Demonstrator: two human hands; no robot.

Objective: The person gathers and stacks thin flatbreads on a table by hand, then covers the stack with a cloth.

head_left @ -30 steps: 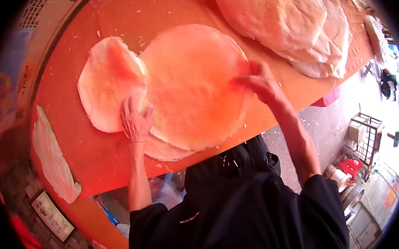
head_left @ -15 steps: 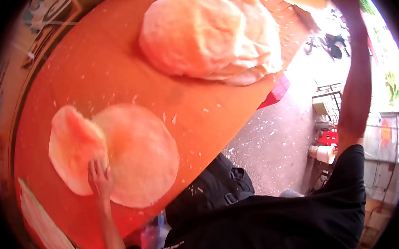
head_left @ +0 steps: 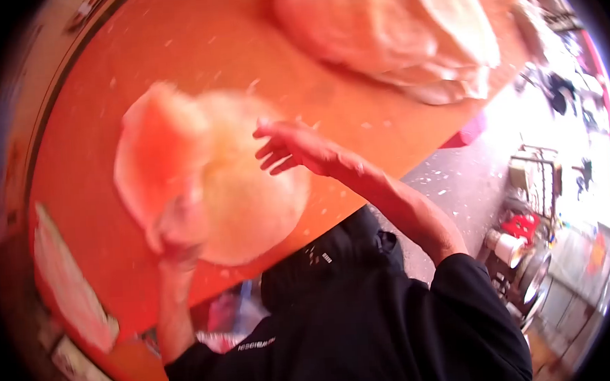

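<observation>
Two thin, pale, roundish sheets, like large flatbreads, lie partly overlapping on the orange table (head_left: pixel 358 153). The left sheet (head_left: pixel 154 150) is creased, with its inner edge raised over the right sheet (head_left: pixel 251 214). My left hand (head_left: pixel 178 231) is at the near edge of the left sheet; motion blur hides whether its fingers grip it. Over the right sheet's right side hovers my right hand (head_left: pixel 282 149), fingers spread and holding nothing. Farther back rests a thick, floppy pile of similar sheets (head_left: pixel 379 28).
At the table's left edge lies a long, pale, flat piece (head_left: pixel 71 278). Small white scraps dot the table and floor. A black bag (head_left: pixel 336 251) is against the near edge. To the right stand a metal rack (head_left: pixel 535 171), a white bucket (head_left: pixel 507 247) and a red item (head_left: pixel 520 224).
My right arm has swung from the far right down over the right sheet. My left hand has shifted on the left sheet, now blurred. The view has turned, moving the table's contents.
</observation>
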